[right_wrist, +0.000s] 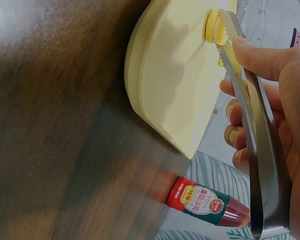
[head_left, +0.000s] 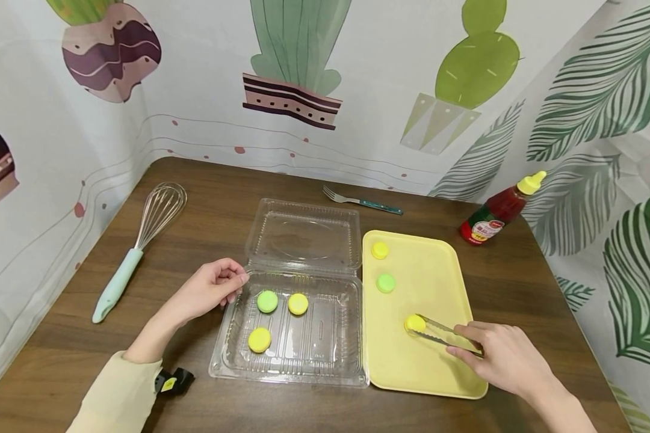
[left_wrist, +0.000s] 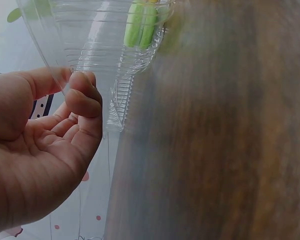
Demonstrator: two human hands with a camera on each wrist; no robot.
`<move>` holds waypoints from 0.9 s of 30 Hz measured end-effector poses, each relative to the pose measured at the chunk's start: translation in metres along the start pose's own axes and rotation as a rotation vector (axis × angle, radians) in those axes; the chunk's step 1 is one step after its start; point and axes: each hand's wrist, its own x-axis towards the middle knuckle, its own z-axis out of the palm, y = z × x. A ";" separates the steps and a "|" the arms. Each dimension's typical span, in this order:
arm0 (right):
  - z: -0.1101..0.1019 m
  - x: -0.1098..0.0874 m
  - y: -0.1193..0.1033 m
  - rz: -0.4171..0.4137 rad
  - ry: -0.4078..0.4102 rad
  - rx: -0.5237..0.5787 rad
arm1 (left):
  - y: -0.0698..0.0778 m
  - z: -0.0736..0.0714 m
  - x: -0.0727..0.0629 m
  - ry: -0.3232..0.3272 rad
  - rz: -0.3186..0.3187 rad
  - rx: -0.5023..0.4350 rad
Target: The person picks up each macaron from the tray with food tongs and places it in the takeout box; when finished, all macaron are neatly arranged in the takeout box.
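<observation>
My left hand pinches the left rim of a clear plastic container, its lid folded back behind it. Inside lie a green macaron and two yellow macarons. In the left wrist view, thumb and index finger meet at the container's edge. My right hand grips metal tongs. Their serrated tips stand on either side of a yellow macaron over the yellow tray; the right wrist view shows this macaron between the tips.
Another yellow macaron and a green one sit along the tray's left side. A whisk lies at the left, a fork at the back. A red sauce bottle stands at the back right. Patterned cloth hangs behind the table.
</observation>
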 end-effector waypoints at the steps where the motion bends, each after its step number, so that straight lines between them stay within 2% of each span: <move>1: 0.000 0.000 0.000 -0.001 0.002 0.000 | 0.000 0.000 0.000 0.000 0.000 0.001; 13: -0.008 0.011 -0.002 -0.032 0.027 -0.011 | 0.000 0.000 0.000 -0.005 -0.007 0.003; 27: -0.023 0.039 -0.008 -0.063 0.010 -0.023 | -0.002 0.000 0.001 0.003 0.006 0.012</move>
